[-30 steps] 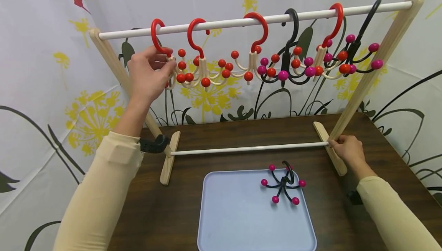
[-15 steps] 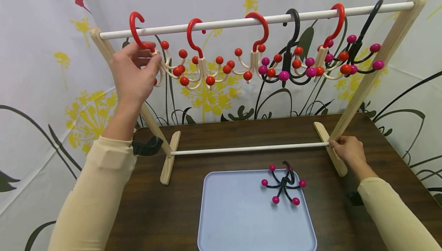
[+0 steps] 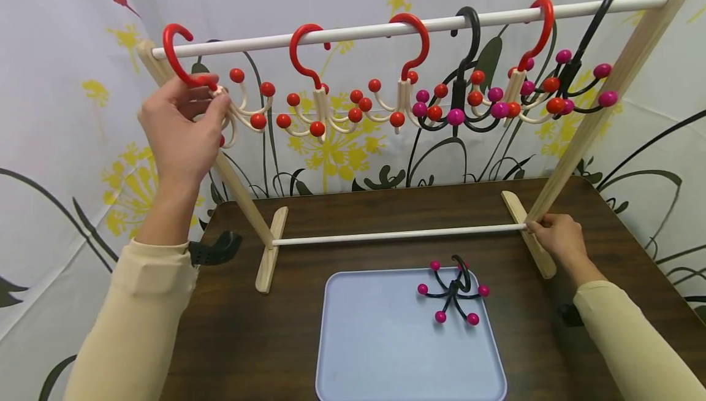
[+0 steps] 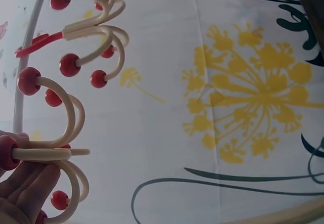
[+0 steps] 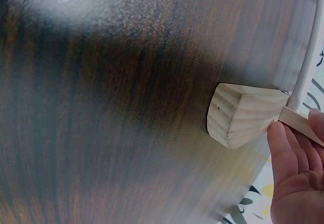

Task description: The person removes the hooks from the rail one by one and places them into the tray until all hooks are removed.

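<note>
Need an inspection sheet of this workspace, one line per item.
Surface: dark wood-grain table.
Job's things: wooden rack standing; held red-hooked hanger at the top rod, hook tip above it; three other red-hooked hangers and two black-hooked hangers hang there; black hanger with pink balls lies on the pale blue tray.
Clutter: nothing seen.
Hands: left hand holds the hanger's neck; right hand grips the right post near its foot.
Cables: nothing seen.
Surroundings: flower-printed cloth behind.

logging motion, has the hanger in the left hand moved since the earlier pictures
Yes, the held hanger shifted left along the white top rail, toward its left end.
</note>
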A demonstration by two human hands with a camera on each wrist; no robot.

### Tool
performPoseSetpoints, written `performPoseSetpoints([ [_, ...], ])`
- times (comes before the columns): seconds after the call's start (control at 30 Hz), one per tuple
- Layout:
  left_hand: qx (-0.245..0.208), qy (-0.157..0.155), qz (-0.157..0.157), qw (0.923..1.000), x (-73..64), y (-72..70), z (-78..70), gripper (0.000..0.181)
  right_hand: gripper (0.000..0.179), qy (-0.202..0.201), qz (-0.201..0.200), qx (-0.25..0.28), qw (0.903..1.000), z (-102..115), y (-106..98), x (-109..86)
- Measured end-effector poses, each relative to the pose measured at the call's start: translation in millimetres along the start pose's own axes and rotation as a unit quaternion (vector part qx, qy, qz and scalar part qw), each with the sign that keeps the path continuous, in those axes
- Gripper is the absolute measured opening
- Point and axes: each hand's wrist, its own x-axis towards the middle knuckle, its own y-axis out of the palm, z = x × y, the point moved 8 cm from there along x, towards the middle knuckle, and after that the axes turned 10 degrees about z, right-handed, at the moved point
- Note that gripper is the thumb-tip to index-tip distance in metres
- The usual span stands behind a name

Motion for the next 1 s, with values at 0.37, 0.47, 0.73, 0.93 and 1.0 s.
performPoseSetpoints([
  [0.37, -0.007, 0.001, 0.054, 0.9985, -53.6, -2.8, 12.8, 0.023, 0.033, -0.016, -0.009, -0.004, 0.9998, 5, -4, 0.7],
  [0.47, -0.017, -0.011, 0.081, 0.9965, -75.5, 8.8, 22.8, 0.022, 0.034, -0.018, -0.008, -0.005, 0.9998, 5, -3, 1.4],
  [0.73, -0.114, 0.012, 0.188, 0.9754, -142.9, 74.3, 39.7, 0.022, 0.033, -0.016, -0.007, -0.007, 0.9998, 4, -3, 1.3],
  [0.93, -0.159, 0.014, 0.277, 0.9475, -206.4, 135.1, 54.8, 0.023, 0.034, -0.006, 0.000, -0.008, 0.9999, 1, -1, 0.4],
  [1.0, -0.168, 0.005, 0.301, 0.9387, -226.4, 150.3, 57.3, 0.024, 0.034, -0.005, 0.002, -0.008, 0.9999, 1, 0, 0.0],
])
